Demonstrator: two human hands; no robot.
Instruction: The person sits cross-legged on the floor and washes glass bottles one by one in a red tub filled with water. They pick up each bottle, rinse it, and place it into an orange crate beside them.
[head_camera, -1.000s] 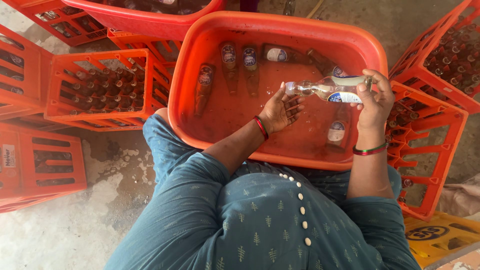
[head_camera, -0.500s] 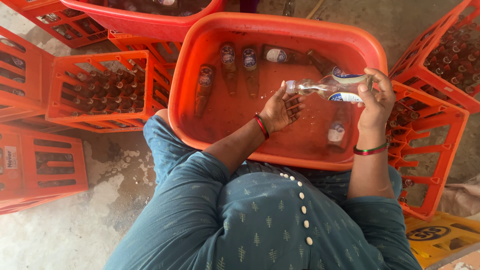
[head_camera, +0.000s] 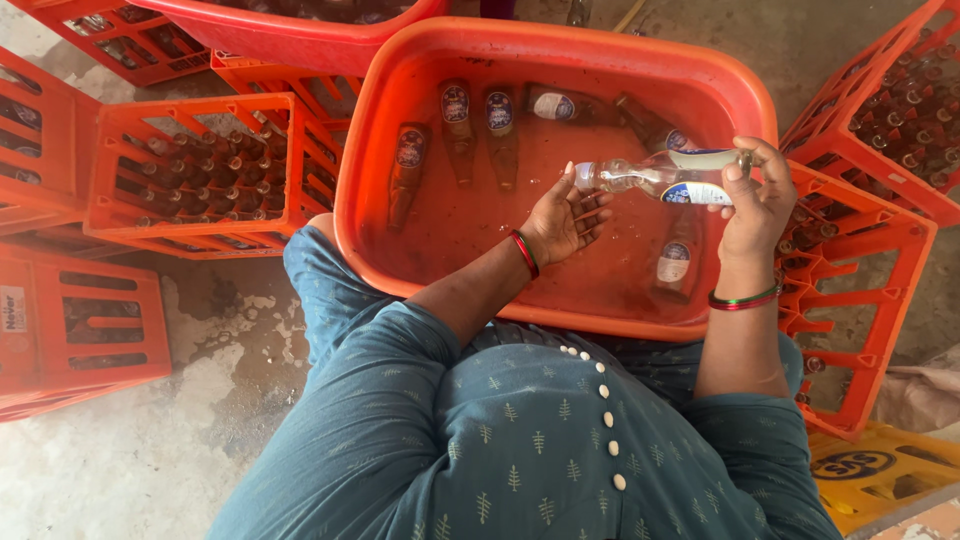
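The right hand (head_camera: 755, 195) held a clear glass bottle (head_camera: 660, 177) on its side above the orange tub (head_camera: 560, 50), fingers wrapped around its base end. The left hand (head_camera: 568, 215) sat palm up at the bottle's mouth, fingers loosely spread and curled, gripping nothing. Several brown bottles (head_camera: 455, 130) lay in the tub, with orange crates (head_camera: 190, 170) of bottles alongside.

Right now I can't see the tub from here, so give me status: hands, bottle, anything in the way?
Right hand grips clear bottle sideways over orange tub. Left hand open at its mouth. Brown bottles lying in the tub below.
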